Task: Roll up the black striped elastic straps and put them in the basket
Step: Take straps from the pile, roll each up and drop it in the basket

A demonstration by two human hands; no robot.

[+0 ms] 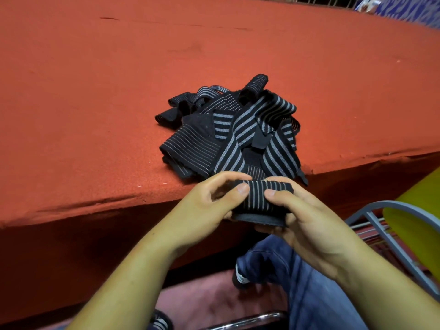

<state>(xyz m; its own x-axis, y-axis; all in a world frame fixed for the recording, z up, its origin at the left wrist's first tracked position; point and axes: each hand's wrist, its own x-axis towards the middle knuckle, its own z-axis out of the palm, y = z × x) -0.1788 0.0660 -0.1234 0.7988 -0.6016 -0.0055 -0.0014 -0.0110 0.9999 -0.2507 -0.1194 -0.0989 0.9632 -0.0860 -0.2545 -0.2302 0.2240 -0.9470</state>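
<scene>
Lying between left hand (202, 206), right hand (309, 222): strap (260, 195)

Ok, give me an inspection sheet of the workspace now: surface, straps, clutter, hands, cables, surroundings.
Surface: red cloth-covered table.
Job's things: loose strap pile near the front edge; rolled strap held off the table; basket not clearly seen.
Clutter: nothing seen.
Hands: left hand and right hand both grip the rolled strap.
Cables: nothing seen.
Surroundings: grey metal frame at right; knee in blue trousers below.
</scene>
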